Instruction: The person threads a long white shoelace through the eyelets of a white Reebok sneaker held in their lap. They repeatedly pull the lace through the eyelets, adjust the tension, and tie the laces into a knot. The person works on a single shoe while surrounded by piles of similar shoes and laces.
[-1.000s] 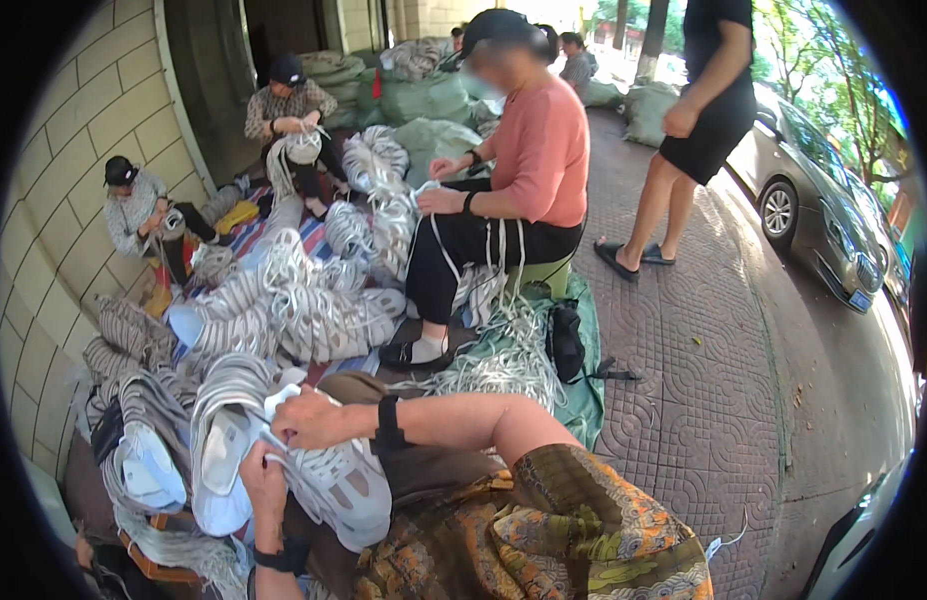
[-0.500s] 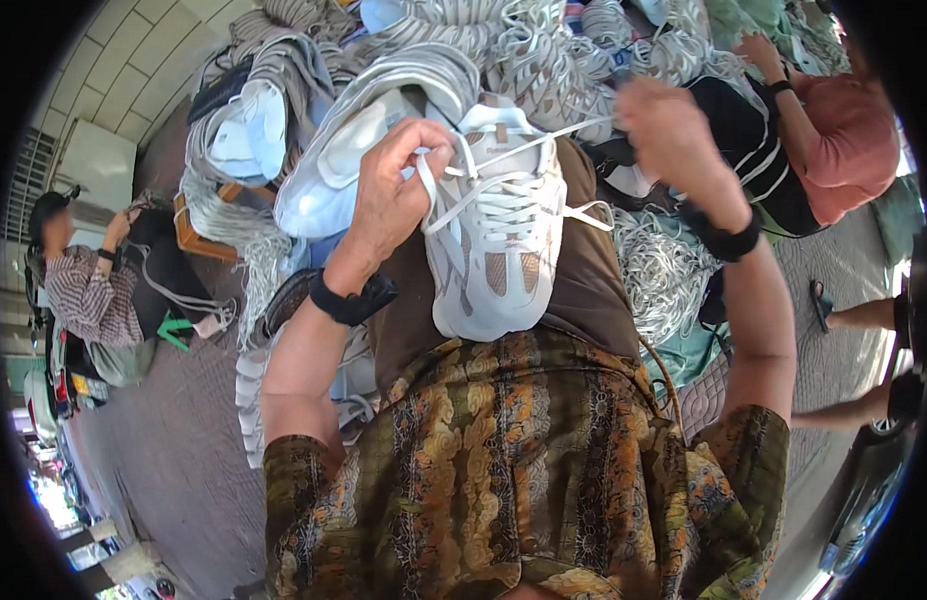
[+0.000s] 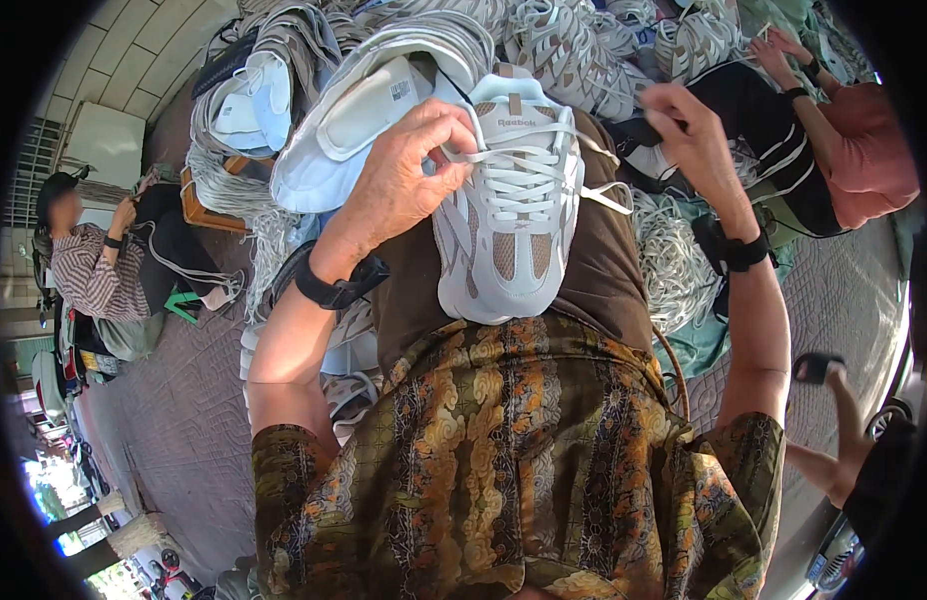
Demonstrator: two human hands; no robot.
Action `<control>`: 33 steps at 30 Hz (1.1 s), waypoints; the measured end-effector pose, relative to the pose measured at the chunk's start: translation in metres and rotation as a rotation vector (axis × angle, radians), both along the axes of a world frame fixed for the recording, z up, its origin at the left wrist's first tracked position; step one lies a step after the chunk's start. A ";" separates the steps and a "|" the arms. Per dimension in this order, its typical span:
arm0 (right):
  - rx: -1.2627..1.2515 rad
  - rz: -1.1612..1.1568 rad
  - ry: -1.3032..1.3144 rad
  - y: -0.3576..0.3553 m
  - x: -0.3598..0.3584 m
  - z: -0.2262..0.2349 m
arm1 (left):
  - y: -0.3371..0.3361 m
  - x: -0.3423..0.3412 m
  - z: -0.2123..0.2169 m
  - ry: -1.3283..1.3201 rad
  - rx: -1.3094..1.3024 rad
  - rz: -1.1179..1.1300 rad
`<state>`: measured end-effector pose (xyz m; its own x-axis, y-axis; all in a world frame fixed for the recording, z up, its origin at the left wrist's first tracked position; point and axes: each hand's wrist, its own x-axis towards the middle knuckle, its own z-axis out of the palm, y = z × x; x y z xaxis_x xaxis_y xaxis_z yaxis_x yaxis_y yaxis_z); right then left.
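Note:
A white and beige sneaker (image 3: 514, 255) rests on my brown-covered lap, its toe toward me. White shoelace (image 3: 524, 190) criss-crosses its front, and loose lace hangs out over the right side. My left hand (image 3: 409, 170) is closed at the upper left of the shoe, pinching lace beside the tongue. Raised to the right of the shoe, my right hand (image 3: 699, 145) has its fingers loosely curled and apart. No lace shows between them. Both wrists wear black bands.
Stacked pale shoe uppers (image 3: 384, 100) lie beyond my left hand, with laced ones (image 3: 574, 60) heaped behind. A white lace pile (image 3: 674, 265) sits right of my lap. One person (image 3: 99, 260) sits at left, another (image 3: 869, 150) at right. Someone's bare leg (image 3: 839, 440) shows lower right.
The lace that stretched taut from the shoe toward my right hand now lies slack. My right hand has moved slightly right and down. At the far right, the passer-by's legs have shifted.

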<state>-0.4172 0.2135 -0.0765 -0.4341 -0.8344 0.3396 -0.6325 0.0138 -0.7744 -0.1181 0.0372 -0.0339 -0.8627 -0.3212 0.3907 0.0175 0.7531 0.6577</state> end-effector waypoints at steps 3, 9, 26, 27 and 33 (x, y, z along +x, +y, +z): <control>-0.137 0.241 0.264 -0.025 0.052 0.025 | -0.001 0.000 0.002 0.026 -0.167 -0.009; -0.231 0.316 0.531 -0.053 0.084 0.021 | 0.001 -0.023 -0.008 0.182 -0.591 0.053; 0.014 0.344 -0.037 -0.019 0.063 0.040 | 0.015 -0.004 -0.017 0.082 0.246 0.081; 0.045 0.427 -0.229 -0.012 0.058 0.050 | 0.013 -0.004 -0.018 0.057 0.274 0.055; 0.045 0.344 -0.173 -0.018 0.031 0.036 | 0.005 -0.009 -0.018 0.185 0.216 0.261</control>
